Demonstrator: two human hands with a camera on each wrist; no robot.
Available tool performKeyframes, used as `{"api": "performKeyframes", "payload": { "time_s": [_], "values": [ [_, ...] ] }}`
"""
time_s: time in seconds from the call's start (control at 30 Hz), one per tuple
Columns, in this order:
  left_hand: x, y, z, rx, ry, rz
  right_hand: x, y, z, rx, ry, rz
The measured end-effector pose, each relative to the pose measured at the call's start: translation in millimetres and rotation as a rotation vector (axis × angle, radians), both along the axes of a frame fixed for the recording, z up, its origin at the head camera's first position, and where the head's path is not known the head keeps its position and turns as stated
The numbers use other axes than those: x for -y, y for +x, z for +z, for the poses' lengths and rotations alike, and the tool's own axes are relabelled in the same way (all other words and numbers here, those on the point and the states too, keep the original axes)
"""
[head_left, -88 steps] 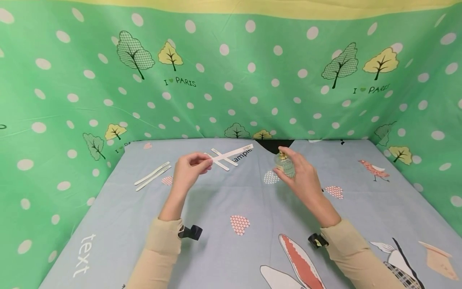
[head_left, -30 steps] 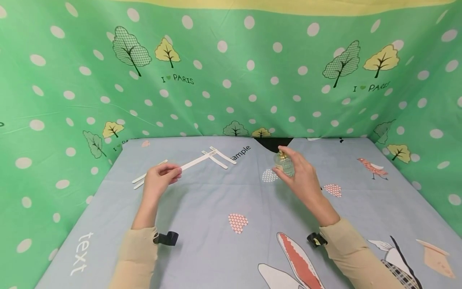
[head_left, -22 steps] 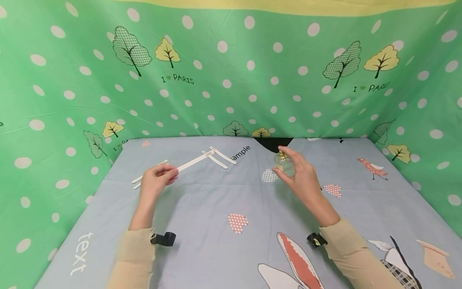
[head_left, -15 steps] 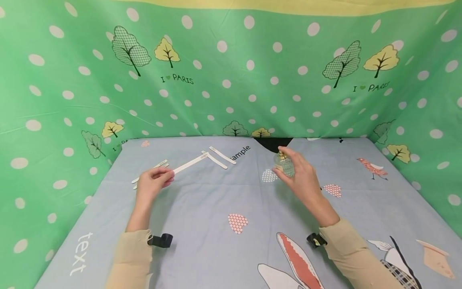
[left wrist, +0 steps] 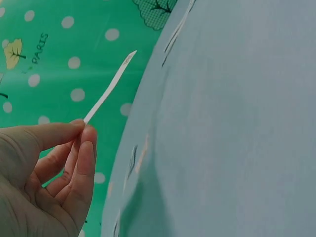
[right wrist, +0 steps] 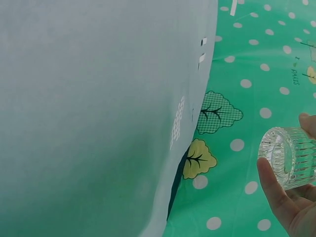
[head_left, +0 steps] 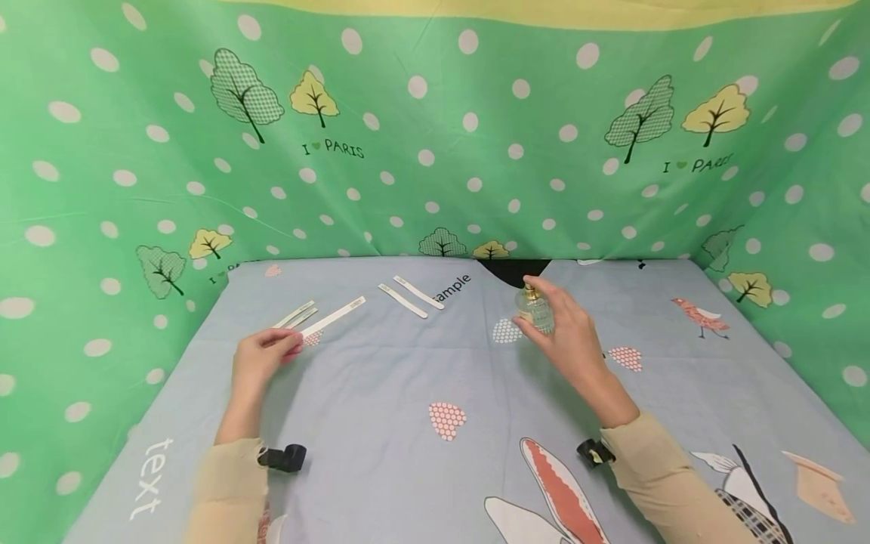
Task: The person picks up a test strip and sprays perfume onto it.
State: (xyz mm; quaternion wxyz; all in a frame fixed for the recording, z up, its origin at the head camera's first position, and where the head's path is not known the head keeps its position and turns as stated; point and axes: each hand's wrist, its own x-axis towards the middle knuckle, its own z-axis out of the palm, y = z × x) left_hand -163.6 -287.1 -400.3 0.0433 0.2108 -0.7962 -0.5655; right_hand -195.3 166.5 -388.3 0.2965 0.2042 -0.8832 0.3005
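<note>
My left hand pinches one end of a white perfume test strip between thumb and fingertips, held over the left part of the table. In the left wrist view the strip slants up and away from the fingers, with small print at its far end. My right hand holds a clear glass perfume bottle with a gold neck, index finger on its top and thumb low on its near side. The right wrist view shows the bottle's ribbed glass base, its upper part cut off by the frame edge.
Two test strips lie side by side at the back middle of the cloth-covered table. Two more strips lie at the left, partly hidden behind my left hand. A green dotted curtain surrounds the back and sides.
My left hand has moved left and toward me with its test strip, away from the bottle and the two back strips. My right hand has kept the perfume bottle in place.
</note>
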Motion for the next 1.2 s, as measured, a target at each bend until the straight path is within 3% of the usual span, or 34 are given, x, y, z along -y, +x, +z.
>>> {"api": "performKeyframes", "payload": {
  "time_s": [0.5,0.73,0.83,1.0,1.2],
  "values": [
    [40,9.8,-16.7,0.082,-0.019,0.096,0,0.0,-1.2,0.011,-0.008,-0.003],
    [51,14.9,-20.9,0.084,-0.004,0.121,0,0.1,-0.9,0.007,-0.003,-0.004],
    [56,18.6,-22.0,0.089,-0.039,0.129,1,0.4,0.0,0.009,-0.003,0.001],
    [63,24.7,-22.3,0.109,-0.177,0.135,1,0.4,0.5,0.014,0.0,0.004],
    [62,26.2,-13.2,0.099,-0.252,0.121,1,-0.3,1.5,0.008,0.005,0.002]
  ]
}}
